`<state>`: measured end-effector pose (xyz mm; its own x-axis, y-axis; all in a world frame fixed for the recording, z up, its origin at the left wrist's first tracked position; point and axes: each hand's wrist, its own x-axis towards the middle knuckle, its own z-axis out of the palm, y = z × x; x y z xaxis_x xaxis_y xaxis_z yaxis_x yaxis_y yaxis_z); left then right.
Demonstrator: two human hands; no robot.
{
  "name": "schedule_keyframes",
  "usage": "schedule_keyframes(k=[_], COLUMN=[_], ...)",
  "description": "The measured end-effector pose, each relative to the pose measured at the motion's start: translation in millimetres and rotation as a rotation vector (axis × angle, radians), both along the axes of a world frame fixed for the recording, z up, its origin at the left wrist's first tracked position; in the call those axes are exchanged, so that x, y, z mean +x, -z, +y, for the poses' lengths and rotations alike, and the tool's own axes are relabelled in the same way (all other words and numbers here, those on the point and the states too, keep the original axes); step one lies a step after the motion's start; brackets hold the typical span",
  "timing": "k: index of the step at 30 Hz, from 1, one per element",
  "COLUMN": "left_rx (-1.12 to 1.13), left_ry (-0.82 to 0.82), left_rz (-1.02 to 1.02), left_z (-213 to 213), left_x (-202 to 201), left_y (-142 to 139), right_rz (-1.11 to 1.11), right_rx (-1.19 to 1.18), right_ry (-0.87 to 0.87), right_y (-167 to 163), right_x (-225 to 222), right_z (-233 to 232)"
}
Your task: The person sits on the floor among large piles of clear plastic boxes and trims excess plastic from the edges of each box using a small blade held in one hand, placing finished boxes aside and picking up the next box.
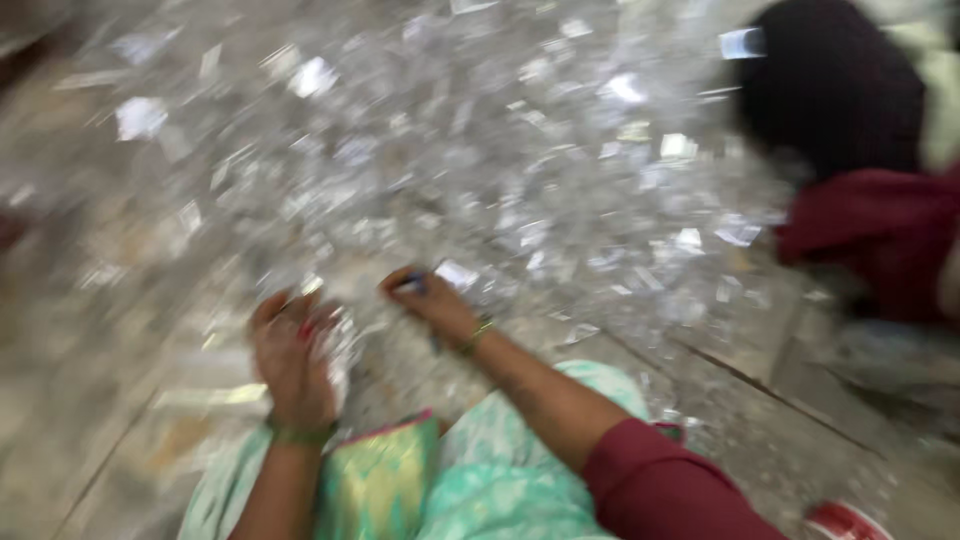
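Note:
The view is blurred by motion. My left hand (pixel 290 360) is raised with its palm toward me, fingers curled around a bunch of shiny clear pieces (pixel 335 345). My right hand (pixel 430 298) reaches forward to the edge of a big heap of glittering silvery scraps (pixel 480 150) on the stone floor and pinches a small dark-tipped thing (pixel 412 285) next to a shiny rectangular piece (pixel 457 274). Both wrists wear green bangles.
Another person in a dark red garment, with dark hair (pixel 840 90), bends over the heap at the right. My lap in light green cloth (pixel 500 470) fills the bottom. A red and white round object (pixel 845 520) lies at the lower right on the floor.

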<state>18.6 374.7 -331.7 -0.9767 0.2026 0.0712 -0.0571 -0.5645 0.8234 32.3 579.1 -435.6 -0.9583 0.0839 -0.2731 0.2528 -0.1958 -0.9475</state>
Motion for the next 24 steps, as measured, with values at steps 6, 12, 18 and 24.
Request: schedule_keyframes(k=[6, 12, 18, 24], left_rx=[0.130, 0.128, 0.079, 0.075], left_ry=[0.114, 0.193, 0.321, 0.335], left_rz=[-0.191, -0.152, -0.130, -0.194], left_z=[-14, -23, -20, -14], left_x=[-9, -21, -20, -19], left_y=[8, 2, -12, -21], right_rz=[0.145, 0.275, 0.425, 0.545], right_rx=[-0.035, 0.361, 0.568, 0.698], right_ry=[-0.168, -0.369, -0.369, -0.359], right_y=[-55, -87, -99, -109], right_x=[16, 25, 32, 35], right_z=[-3, -7, -15, -19])
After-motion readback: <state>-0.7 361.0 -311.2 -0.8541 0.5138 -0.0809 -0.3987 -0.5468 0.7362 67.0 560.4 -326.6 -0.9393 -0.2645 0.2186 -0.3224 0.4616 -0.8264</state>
